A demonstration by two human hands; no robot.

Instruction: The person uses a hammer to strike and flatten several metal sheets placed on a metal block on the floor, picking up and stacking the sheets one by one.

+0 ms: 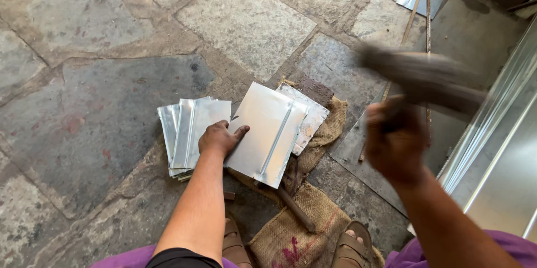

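Left hand (219,138) is down flat, fingers spread, palm pressing the near-left edge of a shiny metal sheet (267,133) that lies tilted on a patch of burlap sacking (305,229) on the stone floor (100,95). It's not curled around anything, just pinning the sheet in place. A raised seam runs down the sheet's right half, clear of the fingers.

Up goes the right hand (396,144), closed tight around the handle of a mallet (425,75) whose blurred head hangs above and well to the right of the sheet. That grip is a full fist, wrapped shut on the handle.

The sheet looks thin and light, stiff enough to hold its flat shape yet likely to dent or bend under a blow, with a slick face and edges that could cut. Safest hold, I'd judge, is exactly what the left palm is doing: flat pressure on the face, fingers away from the seam and off the raw edge.

Just left of the pinning hand sits a stack of similar sheets (187,134), touching the wrist side. Another sheet (306,114) pokes out beneath the top one. A metal bar (295,207) lies under the sacking's near end, between two sandalled feet (352,243). A long folded metal panel (498,145) runs along the right.
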